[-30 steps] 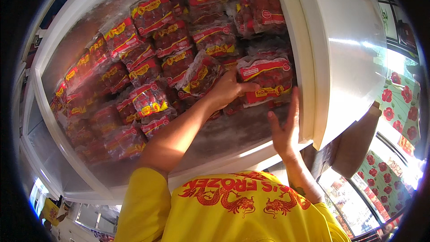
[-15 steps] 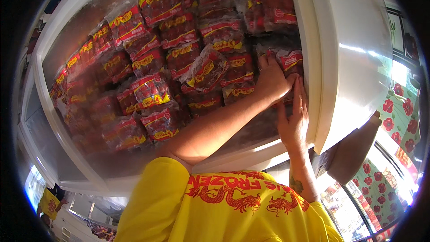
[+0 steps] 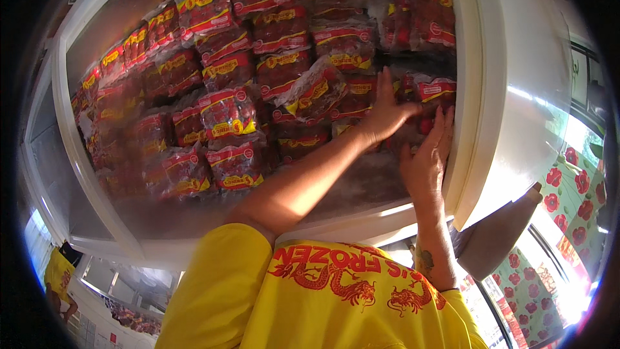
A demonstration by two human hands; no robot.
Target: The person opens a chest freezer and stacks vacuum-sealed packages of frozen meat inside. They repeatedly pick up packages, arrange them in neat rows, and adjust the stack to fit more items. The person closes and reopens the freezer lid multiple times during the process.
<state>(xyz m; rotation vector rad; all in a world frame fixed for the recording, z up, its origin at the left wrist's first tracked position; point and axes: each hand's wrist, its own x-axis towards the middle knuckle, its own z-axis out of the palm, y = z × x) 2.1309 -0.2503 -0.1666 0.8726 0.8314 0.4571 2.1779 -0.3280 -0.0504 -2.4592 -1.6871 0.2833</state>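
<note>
Inside a white chest freezer (image 3: 470, 123), my left hand (image 3: 389, 111) reaches to the right side of the stacked packs. Its fingers stretch out flat and its thumb points toward a pack (image 3: 434, 90) of dark red food in clear plastic with a red and yellow label. My right hand (image 3: 423, 161) lies at the near end of that pack, close to the freezer's right wall, fingers extended and thumb apart. Both hands touch or nearly touch the pack; neither is wrapped round it. A frosty pack (image 3: 314, 94) lies tilted on others left of my hands.
Rows of similar packs (image 3: 229, 113) fill the freezer toward the left and far side, with cold mist over the left part. The white rim curves round them. A flowered cloth (image 3: 571, 187) hangs at right. Another person in a yellow shirt (image 3: 59, 271) stands at far left.
My left hand has drawn back from the pack's left side, and its fingers have straightened. My right hand stays by the pack's near end. The view has shifted slightly.
</note>
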